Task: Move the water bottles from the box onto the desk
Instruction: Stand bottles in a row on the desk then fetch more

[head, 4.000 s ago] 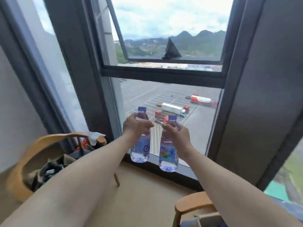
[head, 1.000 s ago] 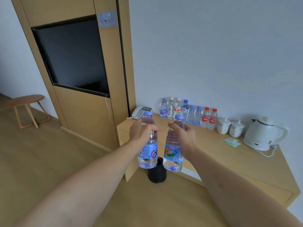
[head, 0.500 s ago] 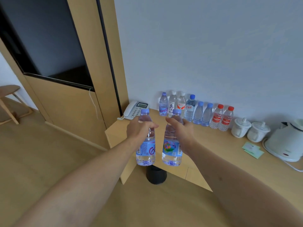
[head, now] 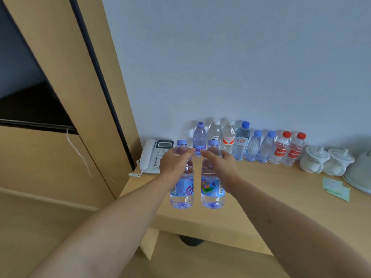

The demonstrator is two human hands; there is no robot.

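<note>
Head view, the only one. Left hand (head: 176, 163) is gripping a clear plastic water bottle with a lilac cap and blue-pink label (head: 182, 189) round its upper body, fingers curled over the shoulder. Right hand (head: 219, 167) is gripping a second clear plastic bottle with a lilac cap and multicoloured label (head: 212, 187) the same way. Both bottles are hanging upright, close side by side but apart, bases clear of the top, over the near front part of the light wooden desk (head: 261, 197). Gripping high is probably leaving the bases free so they can be set down flat.

Judgement: carry step is nearly done; lowering and release are next. The box is not showing in this view.

A row of water bottles (head: 247, 145) is already standing against the pale blue-grey wall (head: 241, 57), likely lined up at the back to keep the front free. The row is running from a lilac-capped bottle (head: 199, 139) through white-capped and blue-capped ones to two red-capped bottles with red labels (head: 289, 149) at the right.

Writing: the left-hand bottle's label is showing a big pink letter like "G" or "C" plus a barcode; the right-hand one is showing a barcode. The row's labels are carrying red and blue characters too small to read.

Also on the desk: white corded telephone (head: 154, 155) at the left end, two white lidded ceramic cups (head: 325, 161), pale green paper slips (head: 337, 188), and part of a white kettle (head: 361, 173) at the right edge.
</note>
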